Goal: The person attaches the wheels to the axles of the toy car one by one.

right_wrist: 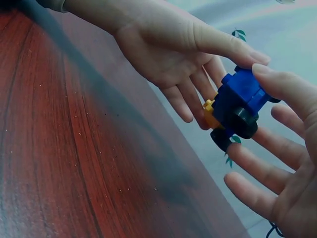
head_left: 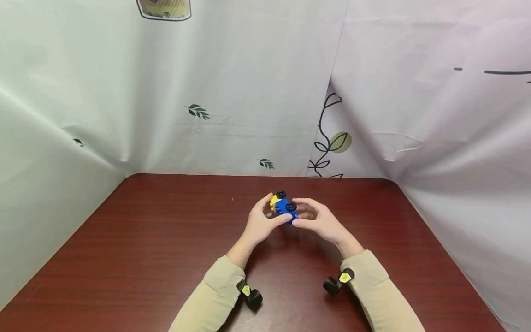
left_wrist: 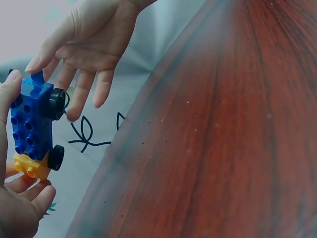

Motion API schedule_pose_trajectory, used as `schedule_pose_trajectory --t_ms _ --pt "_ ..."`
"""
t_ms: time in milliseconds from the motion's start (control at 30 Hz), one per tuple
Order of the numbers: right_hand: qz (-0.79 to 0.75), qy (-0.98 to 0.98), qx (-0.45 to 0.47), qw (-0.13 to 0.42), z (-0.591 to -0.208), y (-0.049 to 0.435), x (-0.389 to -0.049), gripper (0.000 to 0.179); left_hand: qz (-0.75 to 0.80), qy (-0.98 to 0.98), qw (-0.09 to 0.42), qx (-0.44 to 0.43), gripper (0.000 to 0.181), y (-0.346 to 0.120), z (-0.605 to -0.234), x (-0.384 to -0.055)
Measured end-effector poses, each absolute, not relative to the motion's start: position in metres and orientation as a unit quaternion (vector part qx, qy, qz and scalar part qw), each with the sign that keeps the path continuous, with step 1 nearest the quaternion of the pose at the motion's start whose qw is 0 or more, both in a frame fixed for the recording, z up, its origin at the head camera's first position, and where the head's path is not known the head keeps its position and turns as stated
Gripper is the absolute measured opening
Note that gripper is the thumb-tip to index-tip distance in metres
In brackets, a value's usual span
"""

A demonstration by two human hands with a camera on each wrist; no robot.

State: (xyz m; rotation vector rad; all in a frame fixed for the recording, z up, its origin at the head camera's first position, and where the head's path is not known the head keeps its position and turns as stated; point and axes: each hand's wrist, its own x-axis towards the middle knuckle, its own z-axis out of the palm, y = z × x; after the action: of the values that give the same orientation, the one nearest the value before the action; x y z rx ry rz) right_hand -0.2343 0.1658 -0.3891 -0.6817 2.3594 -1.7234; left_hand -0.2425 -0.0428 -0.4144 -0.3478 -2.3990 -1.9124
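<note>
A small toy car (head_left: 285, 207) of studded building bricks, blue with a yellow end and black wheels, is held up over the table. My left hand (head_left: 260, 223) grips it between the thumb on the blue part and fingers around the yellow end (left_wrist: 30, 167). In the left wrist view its blue studs face the camera, with two black wheels along one side. My right hand (head_left: 321, 222) is at the blue end, its thumb tip right at the edge beside the left thumb. The right fingers (right_wrist: 260, 166) are spread and fairly straight, close by the wheels (right_wrist: 241, 122).
A dark red-brown wooden table (head_left: 166, 258) lies beneath both hands. Behind it and along the sides hang pale cloth sheets (head_left: 232, 83) printed with leaves and vines. Black wrist cameras (head_left: 254, 299) are strapped on both beige sleeves (head_left: 215, 295).
</note>
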Motion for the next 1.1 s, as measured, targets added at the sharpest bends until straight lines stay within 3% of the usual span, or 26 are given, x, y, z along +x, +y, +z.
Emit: schedule_pose_trajectory --t_ms 367,833,1100 --pt "-0.606 0.77 -0.197 0.027 -0.389 0.164 -0.235 0.047 -0.627 -0.769 0.032 -0.123 0.098 -0.045 -0.415 -0.243" --pt "-0.661 0.735 -0.116 -0.101 -0.391 0.16 -0.236 0.033 -0.648 -0.752 0.026 -0.121 0.08 -0.044 -0.414 -0.243" --pt "-0.666 0.729 -0.092 -0.126 -0.395 0.16 -0.239 0.032 -0.656 -0.744 0.009 -0.125 0.079 -0.044 -0.399 -0.234"
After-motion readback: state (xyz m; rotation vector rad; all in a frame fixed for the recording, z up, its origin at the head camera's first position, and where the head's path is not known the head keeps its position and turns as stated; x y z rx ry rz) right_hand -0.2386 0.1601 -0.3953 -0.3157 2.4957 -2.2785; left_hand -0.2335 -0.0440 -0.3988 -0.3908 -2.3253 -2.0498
